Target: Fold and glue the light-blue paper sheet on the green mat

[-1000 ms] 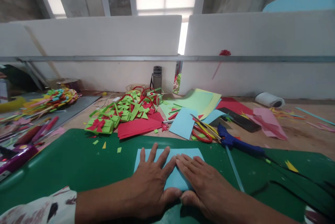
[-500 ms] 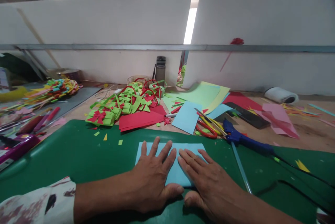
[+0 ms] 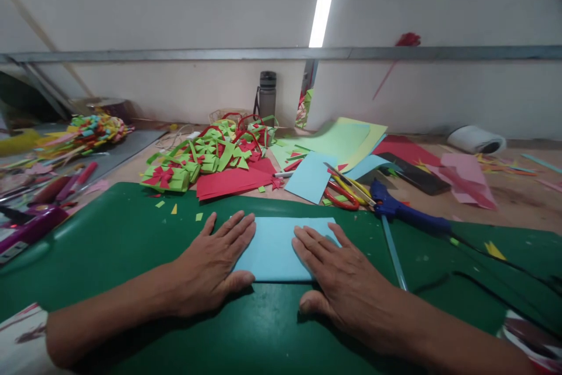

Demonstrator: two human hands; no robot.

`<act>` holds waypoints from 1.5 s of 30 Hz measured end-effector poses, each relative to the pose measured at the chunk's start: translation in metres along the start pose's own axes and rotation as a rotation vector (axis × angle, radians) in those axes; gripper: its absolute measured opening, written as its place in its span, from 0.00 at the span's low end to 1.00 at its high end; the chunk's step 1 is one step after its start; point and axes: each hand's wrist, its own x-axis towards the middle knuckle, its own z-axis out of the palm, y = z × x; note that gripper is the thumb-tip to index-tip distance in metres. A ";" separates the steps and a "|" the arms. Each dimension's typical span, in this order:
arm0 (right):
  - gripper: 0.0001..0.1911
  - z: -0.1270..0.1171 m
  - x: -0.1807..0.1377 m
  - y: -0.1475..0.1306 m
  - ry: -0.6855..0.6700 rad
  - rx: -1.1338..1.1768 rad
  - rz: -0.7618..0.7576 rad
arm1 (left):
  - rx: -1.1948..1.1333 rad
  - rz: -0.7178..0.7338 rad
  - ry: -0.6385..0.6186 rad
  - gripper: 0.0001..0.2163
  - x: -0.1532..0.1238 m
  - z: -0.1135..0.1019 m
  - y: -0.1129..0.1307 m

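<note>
A light blue sheet of paper (image 3: 274, 249), which looks folded along its near edge, lies flat on the green mat (image 3: 272, 328). My left hand (image 3: 215, 267) rests on the paper's left end, fingers stretched out flat and thumb at the near edge. On the right end lies my right hand (image 3: 340, 272), also flat, its fingers pointing inward and its thumb on the mat just off the paper. Neither hand grasps anything. Parts of both short sides of the sheet are hidden under the hands.
Behind the mat are green paper gift bags (image 3: 167, 179), red paper (image 3: 235, 182), another blue sheet (image 3: 311, 176) and red-handled scissors (image 3: 342, 196). A blue glue gun (image 3: 408, 214) with its cord lies right, near a black phone (image 3: 415, 175). A purple tool (image 3: 30, 231) sits left.
My left hand has slid left from the middle of the paper to its left end. The right hand stays on the right end. The whole view has tipped down a little.
</note>
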 end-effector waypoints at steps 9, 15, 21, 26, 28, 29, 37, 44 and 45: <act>0.40 0.008 -0.001 0.001 0.033 -0.014 -0.007 | -0.068 0.198 -0.027 0.38 0.006 -0.027 0.032; 0.40 0.005 0.000 -0.001 -0.039 -0.044 -0.006 | -0.193 0.359 -0.087 0.38 0.007 -0.019 0.036; 0.40 0.002 0.001 0.001 -0.064 -0.025 -0.015 | -0.195 0.348 -0.118 0.34 -0.001 -0.019 0.028; 0.40 -0.001 0.001 0.000 -0.091 -0.032 -0.022 | -0.187 0.339 -0.102 0.31 -0.009 -0.016 0.016; 0.40 -0.002 0.000 0.000 -0.090 -0.031 -0.027 | -0.187 0.349 -0.092 0.30 -0.015 -0.014 0.008; 0.40 -0.003 0.000 0.000 -0.089 -0.031 -0.030 | -0.185 0.355 -0.088 0.30 -0.018 -0.014 0.005; 0.40 -0.006 0.000 0.001 -0.085 -0.039 -0.034 | -0.106 0.346 -0.021 0.25 -0.038 -0.014 -0.018; 0.40 -0.008 0.002 -0.001 -0.128 -0.035 -0.022 | -0.102 0.332 0.191 0.19 -0.053 0.002 -0.042; 0.40 -0.008 0.002 -0.001 -0.135 -0.029 -0.016 | -0.091 0.335 0.186 0.18 -0.056 0.002 -0.045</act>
